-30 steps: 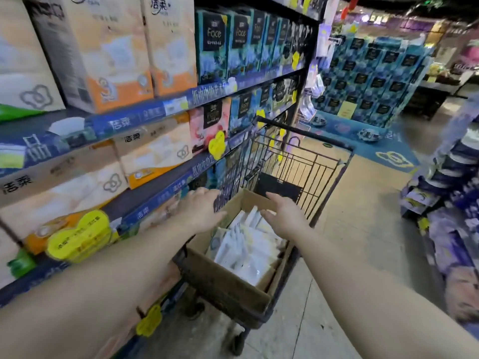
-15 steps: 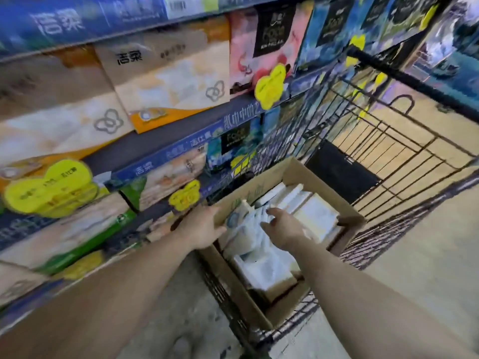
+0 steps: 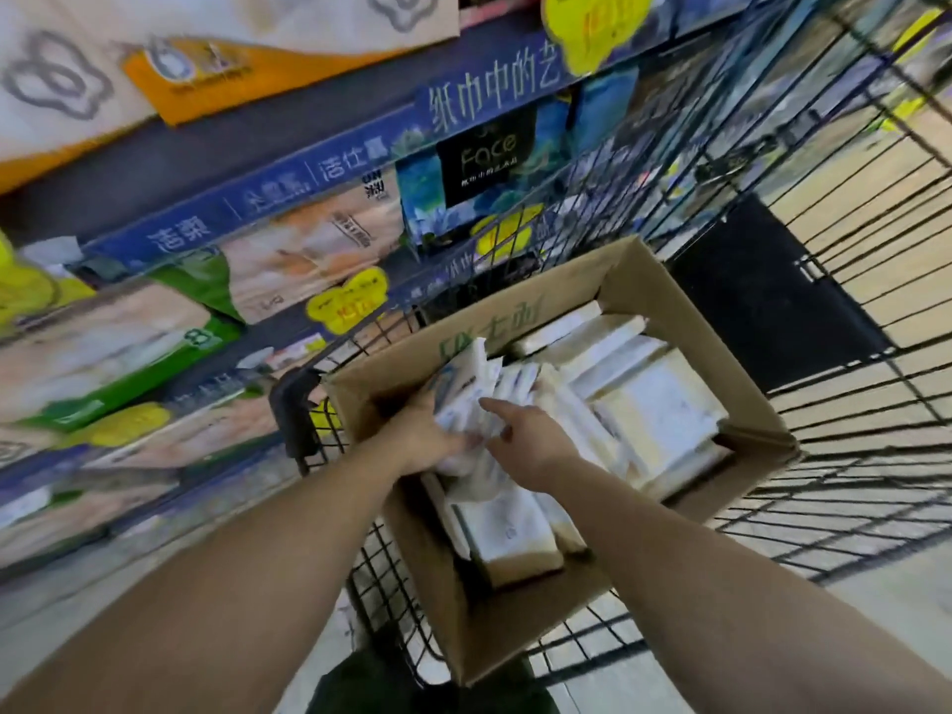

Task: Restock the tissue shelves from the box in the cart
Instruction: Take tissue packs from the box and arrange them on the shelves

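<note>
both hands down inside the box [image 3: 633, 280] now, not hovering over its rim as a second ago. left hand [image 3: 427, 440] curled around the near end of an upright bundle of tissue packs [image 3: 466, 383], fingers wrapped under the wrapping. right hand [image 3: 536, 443] pressed against the bundle's other side, index finger stretched along the top; whether the remaining fingers close round a pack cannot be told, since they are hidden behind the hand. bundle tilted up out of the stack and leaning toward the left wall of the box. view also dropped and drawn in since half a second back, so likely leaning into the cart [image 3: 772, 162] to lift. meaning for the task, as a judgement: reach finished, grasp just forming, first lift out of the box about to begin, nothing carried to the shelves [image 3: 319, 167] yet. more flat packs [image 3: 654, 404] lying in rows to the right and nearer the body, filling most of the box floor. cardboard walls close on both sides of the wrists, so open room mainly straight up. wire side of the cart standing between box and shelves, just beside the left forearm; must clear that edge before swinging left. lower shelves packed with wrapped tissue bundles and hung with yellow price tags [image 3: 345, 301], gaps hard to see through the blur. floor to the right open.
</note>
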The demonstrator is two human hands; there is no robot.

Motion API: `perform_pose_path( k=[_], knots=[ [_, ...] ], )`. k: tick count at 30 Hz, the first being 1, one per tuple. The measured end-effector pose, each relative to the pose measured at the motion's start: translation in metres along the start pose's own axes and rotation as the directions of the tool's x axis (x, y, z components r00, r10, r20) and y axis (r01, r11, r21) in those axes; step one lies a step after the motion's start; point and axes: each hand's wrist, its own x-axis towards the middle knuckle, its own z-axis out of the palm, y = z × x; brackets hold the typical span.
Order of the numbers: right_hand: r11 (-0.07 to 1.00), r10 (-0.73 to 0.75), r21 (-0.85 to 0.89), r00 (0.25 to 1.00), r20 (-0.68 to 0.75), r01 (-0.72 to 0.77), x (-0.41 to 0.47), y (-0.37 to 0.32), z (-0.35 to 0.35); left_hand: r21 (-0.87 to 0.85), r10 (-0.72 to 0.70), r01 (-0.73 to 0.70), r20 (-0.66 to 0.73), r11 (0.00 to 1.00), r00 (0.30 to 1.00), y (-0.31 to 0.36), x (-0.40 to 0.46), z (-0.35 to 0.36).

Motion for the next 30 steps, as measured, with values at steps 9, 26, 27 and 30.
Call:
perform_pose_path(
  k=[9,26,27,30],
  knots=[
    [1.000,-0.012,0.018,1.000,-0.011,0.012,0.006,0.005,0.004,0.331,0.049,-0.039,-0.022,0.943,0.999,0.005,-0.009,-0.013],
    [0.688,0.148,0.689,0.974,0.172,-0.226,-0.005,-0.005,-0.019,-0.144,-0.075,0.059,-0.109,0.988,0.991,0.033,-0.018,-0.011],
    [0.703,0.157,0.675,0.975,0.158,-0.223,-0.004,-0.003,-0.018,-0.143,-0.122,0.101,-0.154,0.985,0.980,0.027,-0.015,-0.011],
    [0.743,0.161,0.624,0.969,0.187,-0.244,-0.009,0.002,-0.024,-0.298,-0.285,0.256,-0.057,0.920,0.957,0.018,-0.018,-0.002]
  ],
)
